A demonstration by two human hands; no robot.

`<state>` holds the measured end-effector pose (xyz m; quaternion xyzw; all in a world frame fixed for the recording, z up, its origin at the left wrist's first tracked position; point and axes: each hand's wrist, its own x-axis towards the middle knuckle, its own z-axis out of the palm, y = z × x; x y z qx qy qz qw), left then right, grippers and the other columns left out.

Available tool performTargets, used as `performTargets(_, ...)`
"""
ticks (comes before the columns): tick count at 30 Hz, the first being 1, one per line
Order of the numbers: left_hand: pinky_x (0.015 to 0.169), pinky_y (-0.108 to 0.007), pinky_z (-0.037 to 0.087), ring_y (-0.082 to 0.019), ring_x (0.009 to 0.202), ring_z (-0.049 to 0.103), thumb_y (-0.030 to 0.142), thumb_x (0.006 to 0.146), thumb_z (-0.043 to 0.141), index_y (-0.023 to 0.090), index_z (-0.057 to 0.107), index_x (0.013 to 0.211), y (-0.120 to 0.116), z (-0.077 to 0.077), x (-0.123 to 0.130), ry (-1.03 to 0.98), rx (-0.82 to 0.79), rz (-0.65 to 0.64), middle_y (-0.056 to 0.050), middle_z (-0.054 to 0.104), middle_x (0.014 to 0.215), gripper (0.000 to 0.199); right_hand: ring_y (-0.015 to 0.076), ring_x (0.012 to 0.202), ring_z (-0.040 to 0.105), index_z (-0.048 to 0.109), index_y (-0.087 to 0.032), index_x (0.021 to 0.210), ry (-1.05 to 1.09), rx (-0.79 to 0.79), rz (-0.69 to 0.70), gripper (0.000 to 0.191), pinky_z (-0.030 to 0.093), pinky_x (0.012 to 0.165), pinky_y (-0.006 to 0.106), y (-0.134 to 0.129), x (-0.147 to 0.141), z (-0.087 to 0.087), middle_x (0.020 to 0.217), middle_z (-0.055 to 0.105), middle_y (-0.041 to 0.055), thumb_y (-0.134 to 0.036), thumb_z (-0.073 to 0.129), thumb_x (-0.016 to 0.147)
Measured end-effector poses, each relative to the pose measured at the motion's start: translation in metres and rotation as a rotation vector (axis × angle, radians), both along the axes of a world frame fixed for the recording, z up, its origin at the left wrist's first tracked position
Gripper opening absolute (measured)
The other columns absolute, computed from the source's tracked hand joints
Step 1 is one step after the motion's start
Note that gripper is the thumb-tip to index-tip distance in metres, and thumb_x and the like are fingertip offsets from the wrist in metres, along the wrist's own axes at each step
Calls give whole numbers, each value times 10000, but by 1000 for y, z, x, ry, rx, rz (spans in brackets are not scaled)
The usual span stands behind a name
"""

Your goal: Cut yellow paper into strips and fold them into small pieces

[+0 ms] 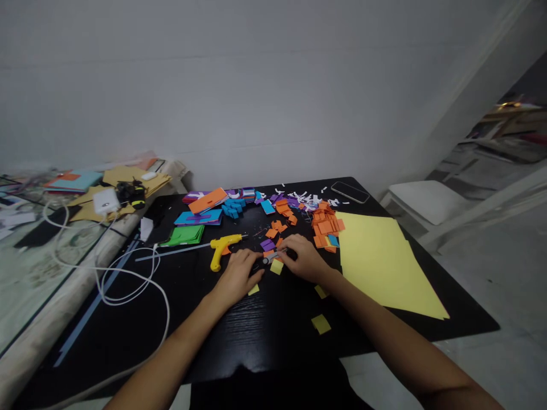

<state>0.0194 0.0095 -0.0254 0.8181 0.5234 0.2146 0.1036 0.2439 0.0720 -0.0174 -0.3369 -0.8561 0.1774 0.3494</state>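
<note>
Black table [256, 319], left hand [238, 275] flat, right hand [302, 256] curled

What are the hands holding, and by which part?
The right hand appears to hold the scissors by their dark handle end; whether the left hand grips anything cannot be told.

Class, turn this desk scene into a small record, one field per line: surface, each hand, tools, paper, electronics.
surface: black table
left hand: beside the tool's near end; grip unclear
right hand: fingers at a grey-and-black tool, apparently scissors
other tool: yellow glue gun, left of both hands
paper: large yellow sheets, right; small orange pieces beside them
electronics: phone, far edge
</note>
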Motion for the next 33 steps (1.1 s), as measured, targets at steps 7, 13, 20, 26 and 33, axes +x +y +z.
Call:
performTargets(7, 793, -329, 499, -197, 851, 606, 176, 919, 524, 184, 639, 1028, 0, 4, -4, -128, 37, 71, -48, 591, 887, 159, 178, 810, 601, 641, -188, 792, -135, -137, 224, 72, 460, 738, 288, -3, 0, -2, 820, 653, 31, -166, 706, 817)
performTargets(13, 794, -341, 496, -217, 903, 596, 260, 908, 573, 191, 612, 993, -1, 7, -5, -44, 36, 89, -53, 580, 943, 116, 204, 889, 599, 649, -182, 913, -222, -158, 185, 152, 470, 784, 314, -2, 2, -2, 904, 662, 51, -133, 704, 780)
performTargets(20, 745, -320, 472, -208, 842, 582, 240, 923, 539, 198, 605, 929, -2, 9, -2, -29, 11, 71, -44, 574, 878, 79, 214, 884, 594, 653, -178, 893, -236, -81, 110, 181, 470, 791, 329, 1, 5, -2, 881, 667, 63, -52, 579, 786)
performTargets(26, 705, -298, 439, -183, 748, 568, 212, 919, 532, 195, 611, 873, -2, 13, 1, -84, -61, 20, -14, 581, 754, 93, 207, 846, 592, 632, -177, 841, -186, -73, 75, 155, 468, 768, 318, 2, 4, -6, 845, 660, 56, -41, 588, 780)
performTargets(33, 639, -277, 402, -161, 660, 532, 312, 950, 502, 196, 537, 722, -5, 16, 4, -122, -84, -8, 2, 534, 660, 258, 201, 816, 593, 645, -180, 833, -154, -39, -37, 114, 463, 785, 330, 2, 5, 9, 821, 664, 55, -88, 579, 845)
